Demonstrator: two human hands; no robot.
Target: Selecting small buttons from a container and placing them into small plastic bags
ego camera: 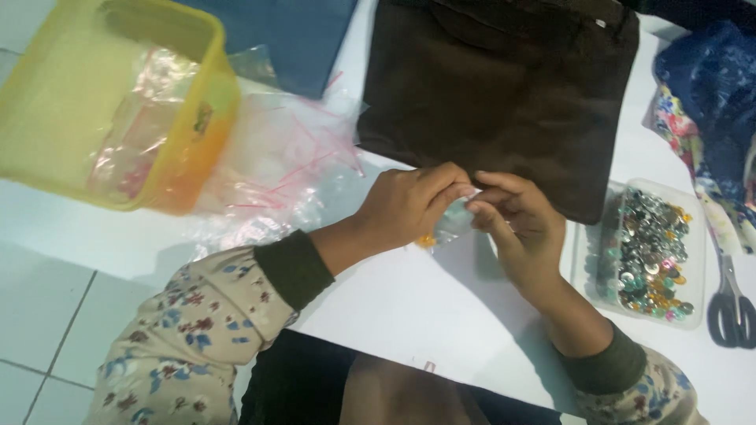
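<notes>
While both hands meet above white counter [409, 315], left hand [409, 206] and right hand [516, 224] fingers pinch small clear plastic zip bag [450, 224] at top edge. Bag likely light, limp, slippery; grip best near seal. Clear tray of mixed beads [650, 252] just right.

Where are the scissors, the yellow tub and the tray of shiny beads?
scissors [732, 311]: head view, on the dark handle loops at the right edge.
yellow tub [206, 134]: head view, on its right side wall, upper left.
tray of shiny beads [587, 260]: head view, on its clear left rim.
</notes>
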